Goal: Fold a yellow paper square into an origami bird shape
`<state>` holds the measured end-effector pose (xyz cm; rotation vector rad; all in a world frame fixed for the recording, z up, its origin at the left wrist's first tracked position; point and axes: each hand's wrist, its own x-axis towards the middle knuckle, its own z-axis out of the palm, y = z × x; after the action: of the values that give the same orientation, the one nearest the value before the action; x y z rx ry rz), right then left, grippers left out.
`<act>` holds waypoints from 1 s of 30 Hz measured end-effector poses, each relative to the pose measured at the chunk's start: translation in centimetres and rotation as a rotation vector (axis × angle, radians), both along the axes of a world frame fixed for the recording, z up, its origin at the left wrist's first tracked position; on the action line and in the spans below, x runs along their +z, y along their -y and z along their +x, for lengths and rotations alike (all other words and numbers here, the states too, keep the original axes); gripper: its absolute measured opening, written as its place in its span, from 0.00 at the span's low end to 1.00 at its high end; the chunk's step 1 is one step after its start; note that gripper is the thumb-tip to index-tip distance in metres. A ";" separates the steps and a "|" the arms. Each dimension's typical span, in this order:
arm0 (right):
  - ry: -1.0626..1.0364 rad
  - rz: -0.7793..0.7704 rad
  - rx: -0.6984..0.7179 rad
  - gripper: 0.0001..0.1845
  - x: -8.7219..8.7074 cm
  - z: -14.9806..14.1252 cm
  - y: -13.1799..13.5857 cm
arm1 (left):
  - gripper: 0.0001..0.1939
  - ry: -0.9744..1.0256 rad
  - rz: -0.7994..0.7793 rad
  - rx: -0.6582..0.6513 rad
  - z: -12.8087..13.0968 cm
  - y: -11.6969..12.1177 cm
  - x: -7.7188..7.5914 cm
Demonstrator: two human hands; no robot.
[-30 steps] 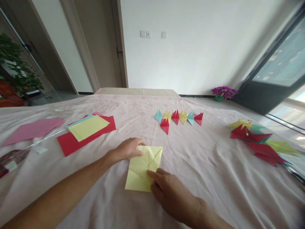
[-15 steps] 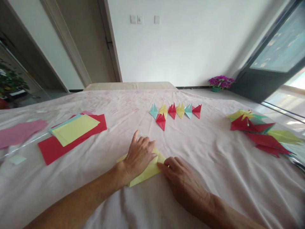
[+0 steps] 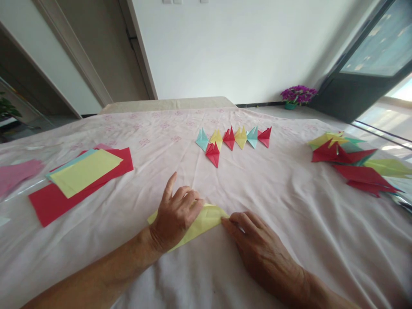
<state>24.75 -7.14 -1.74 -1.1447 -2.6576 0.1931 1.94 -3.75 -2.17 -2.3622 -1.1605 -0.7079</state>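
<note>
A folded sheet of yellow paper (image 3: 206, 221) lies on the cloth in front of me, slanting up to the right. My left hand (image 3: 177, 216) is on its left part, little finger raised and the other fingers bent down, with the fingertips at the paper's upper edge. My right hand (image 3: 260, 240) pinches the pointed right corner between thumb and fingers. Part of the paper is hidden under the left hand.
Folded paper shapes, including a red one (image 3: 213, 154), form a row beyond my hands. At left lie red sheets (image 3: 41, 210) under a yellow sheet (image 3: 86, 171), and pink paper (image 3: 19, 175). Larger folded red pieces (image 3: 363, 174) lie at right on the tablecloth (image 3: 154, 167).
The view has tilted down and shifted slightly. My left hand has turned with its fingers more curled, and the paper's upper flap looks flatter. My right hand stays at the right corner.
</note>
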 end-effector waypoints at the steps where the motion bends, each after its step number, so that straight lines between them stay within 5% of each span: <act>1: 0.006 0.009 0.002 0.13 0.1 0.0 0.0 | 0.08 -0.008 0.010 -0.011 0.0 0.2 0.0; 30: 0.029 0.109 -0.030 0.21 -0.4 0.5 0.5 | 0.08 -0.042 -0.014 -0.159 -0.3 1.8 0.3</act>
<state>25.22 -7.68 -2.09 -1.1606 -2.6381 0.0258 1.59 -5.53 -1.89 -2.4891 -0.9717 -0.7004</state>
